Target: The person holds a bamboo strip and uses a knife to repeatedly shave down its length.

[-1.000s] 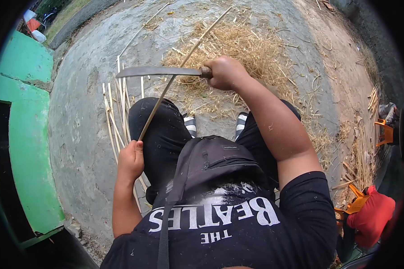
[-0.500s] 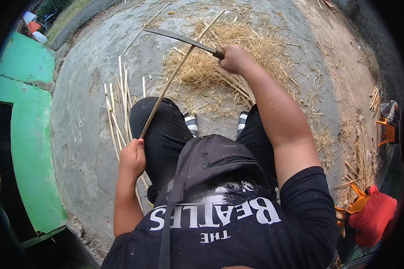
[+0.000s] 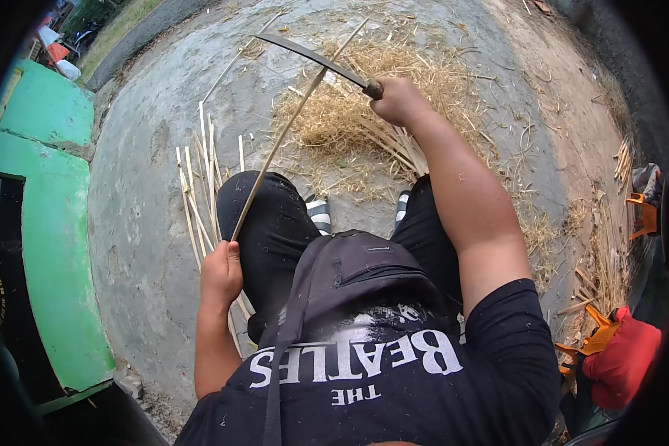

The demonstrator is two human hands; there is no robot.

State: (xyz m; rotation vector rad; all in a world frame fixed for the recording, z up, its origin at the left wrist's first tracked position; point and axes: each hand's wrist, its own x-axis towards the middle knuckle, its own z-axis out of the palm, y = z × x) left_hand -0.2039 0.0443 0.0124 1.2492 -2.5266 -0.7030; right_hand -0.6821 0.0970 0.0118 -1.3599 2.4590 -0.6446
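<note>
My left hand (image 3: 221,272) is closed around the lower end of a long, thin bamboo strip (image 3: 281,137), beside my left knee. The strip slants up and away to the right, passing over that knee. My right hand (image 3: 401,101) grips the wooden handle of a long, slightly curved machete (image 3: 305,53). Its dark blade points to the left and crosses the strip near the strip's far end, apparently touching it. Behind the blade lies a heap of pale curled shavings (image 3: 334,123) on the concrete.
More bamboo strips (image 3: 191,197) lie left of my left leg, and others (image 3: 390,145) stick out from the shavings. A green wall (image 3: 48,245) stands at the left. On the right are orange chairs (image 3: 598,334), a red cloth (image 3: 627,357) and a pile of strips (image 3: 606,260).
The machete and my right hand have shifted slightly right, with the blade still across the strip. My left hand keeps its grip, and the whole view has moved a little.
</note>
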